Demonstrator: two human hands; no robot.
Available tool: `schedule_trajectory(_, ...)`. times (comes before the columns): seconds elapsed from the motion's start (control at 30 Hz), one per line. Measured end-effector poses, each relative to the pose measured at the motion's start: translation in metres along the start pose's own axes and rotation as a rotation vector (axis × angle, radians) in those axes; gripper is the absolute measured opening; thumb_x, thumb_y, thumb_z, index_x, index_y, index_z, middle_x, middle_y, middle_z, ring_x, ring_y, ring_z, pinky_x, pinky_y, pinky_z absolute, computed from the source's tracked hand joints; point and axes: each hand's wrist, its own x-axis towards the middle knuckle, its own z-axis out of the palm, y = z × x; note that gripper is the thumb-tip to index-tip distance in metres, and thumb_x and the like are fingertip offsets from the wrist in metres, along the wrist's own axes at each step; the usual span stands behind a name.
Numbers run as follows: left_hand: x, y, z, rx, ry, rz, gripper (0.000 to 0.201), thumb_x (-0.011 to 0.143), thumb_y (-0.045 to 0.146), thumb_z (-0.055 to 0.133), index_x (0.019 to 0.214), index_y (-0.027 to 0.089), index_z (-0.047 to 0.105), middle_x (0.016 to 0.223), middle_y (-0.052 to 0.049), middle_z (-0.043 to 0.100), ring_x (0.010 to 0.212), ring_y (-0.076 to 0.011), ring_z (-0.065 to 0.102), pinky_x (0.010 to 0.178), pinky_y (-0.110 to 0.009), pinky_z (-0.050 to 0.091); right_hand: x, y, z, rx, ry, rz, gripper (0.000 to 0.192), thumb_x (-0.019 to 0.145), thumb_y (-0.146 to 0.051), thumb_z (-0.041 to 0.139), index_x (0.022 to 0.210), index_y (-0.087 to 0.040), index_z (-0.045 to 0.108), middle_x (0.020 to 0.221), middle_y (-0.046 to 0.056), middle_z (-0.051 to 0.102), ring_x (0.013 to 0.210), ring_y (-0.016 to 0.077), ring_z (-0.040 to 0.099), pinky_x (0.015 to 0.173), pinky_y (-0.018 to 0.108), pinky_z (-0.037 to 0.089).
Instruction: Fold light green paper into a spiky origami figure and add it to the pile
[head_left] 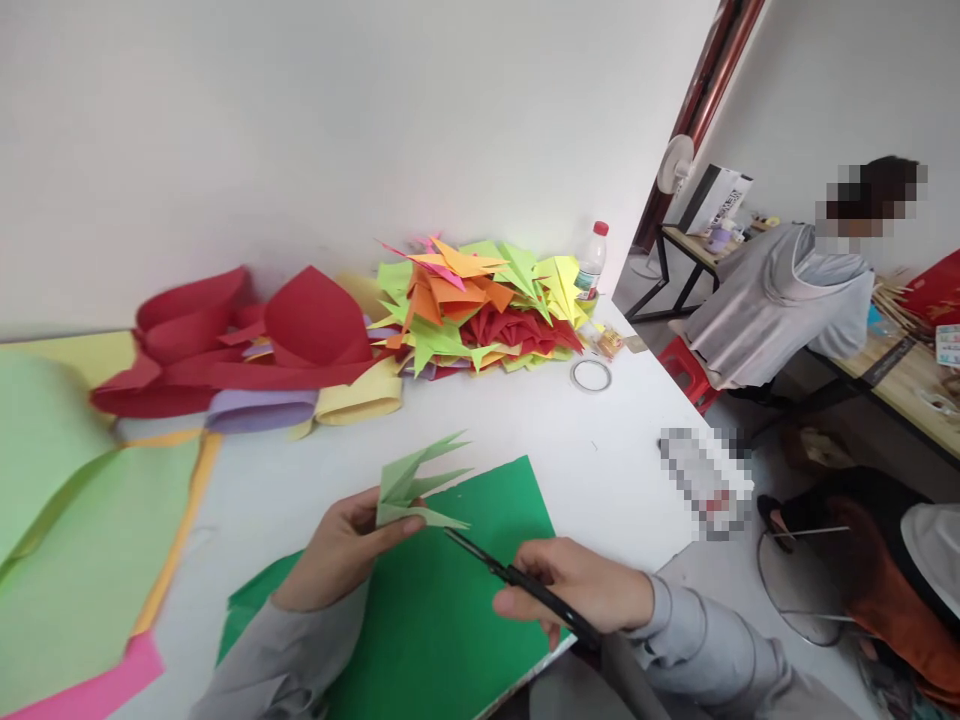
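Observation:
My left hand (337, 545) pinches a folded piece of pale green paper (409, 488) between thumb and fingers. Several cut points fan out from its right side. My right hand (577, 585) is closed around a pair of black scissors (499, 568), whose tip lies just below the lowest paper point. Whether the blades touch the paper I cannot tell. Under both hands lies a large green sheet or board (442, 620) on the white table (600, 460).
Against the wall lie a pile of pointed coloured paper shapes (457, 300) and curled red paper (315, 320). Large pale green sheets (112, 540) spread at left. A tape roll (592, 375) and a bottle (592, 262) stand right. Another person (772, 290) sits at a further table.

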Motion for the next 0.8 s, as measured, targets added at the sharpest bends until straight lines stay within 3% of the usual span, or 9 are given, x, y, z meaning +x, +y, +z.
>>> schedule_trajectory(0.17, -0.001, 0.006, 0.004, -0.064, -0.033, -0.075, 0.039, 0.038, 0.039, 0.091, 0.061, 0.016, 0.071, 0.058, -0.003, 0.066, 0.055, -0.0165, 0.057, 0.054, -0.027, 0.046, -0.005, 0.000, 0.000, 0.014, 0.016, -0.013, 0.058, 0.070, -0.075, 0.059, 0.077, -0.019, 0.046, 0.052, -0.008, 0.044, 0.043, 0.0081, 0.049, 0.040, 0.019, 0.041)
schedule_trajectory(0.43, -0.003, -0.006, 0.007, -0.123, -0.115, -0.007, 0.036, 0.045, 0.039, 0.088, 0.062, 0.014, 0.067, 0.048, 0.003, 0.055, 0.044, -0.0080, 0.040, 0.043, -0.021, 0.029, -0.015, -0.004, 0.004, 0.038, 0.064, -0.012, 0.059, 0.070, -0.076, 0.058, 0.072, -0.020, 0.040, 0.051, -0.009, 0.043, 0.046, 0.0079, 0.049, 0.041, 0.018, 0.037)
schedule_trajectory(0.8, -0.001, -0.006, 0.007, -0.152, -0.197, 0.049, 0.036, 0.050, 0.041, 0.085, 0.060, 0.013, 0.064, 0.047, 0.004, 0.051, 0.044, -0.0069, 0.036, 0.045, -0.023, 0.027, -0.014, -0.016, 0.009, -0.030, 0.047, -0.032, 0.059, 0.074, -0.078, 0.051, 0.069, -0.020, 0.038, 0.055, -0.008, 0.044, 0.043, 0.0057, 0.045, 0.042, 0.020, 0.039)
